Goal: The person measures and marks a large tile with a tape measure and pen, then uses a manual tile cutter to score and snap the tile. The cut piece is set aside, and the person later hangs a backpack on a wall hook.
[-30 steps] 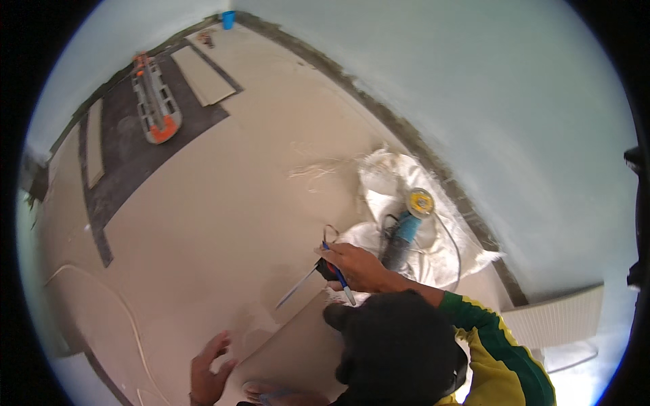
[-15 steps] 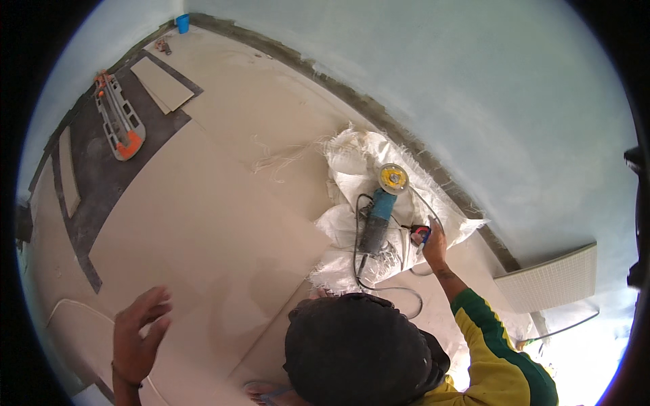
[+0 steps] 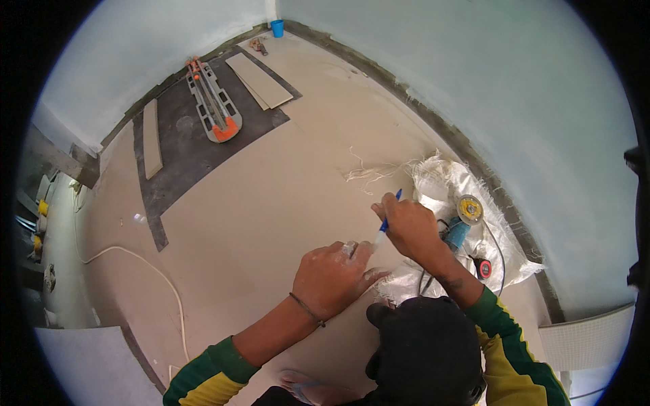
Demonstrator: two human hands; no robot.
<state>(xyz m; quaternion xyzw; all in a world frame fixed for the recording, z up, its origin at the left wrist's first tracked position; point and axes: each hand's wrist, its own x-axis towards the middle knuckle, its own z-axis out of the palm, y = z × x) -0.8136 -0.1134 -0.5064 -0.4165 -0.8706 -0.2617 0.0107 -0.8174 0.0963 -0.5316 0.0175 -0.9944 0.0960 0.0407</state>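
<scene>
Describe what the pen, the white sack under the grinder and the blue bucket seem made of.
Pen: probably smooth plastic, judging by its slim, solid-blue and whitish parts.
White sack: likely woven plastic; slightly shiny, edges fraying into strands.
Blue bucket: perhaps plastic, from its even colour; too distant to judge its finish.

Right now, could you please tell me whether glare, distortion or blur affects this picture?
Head view: fisheye distortion bows the dark strip along the right-hand wall, and the corners go black; head view, lower right: glare pales the area below the textured panel; head view, centre: the left hand, right hand and pen look fairly sharp.
</scene>
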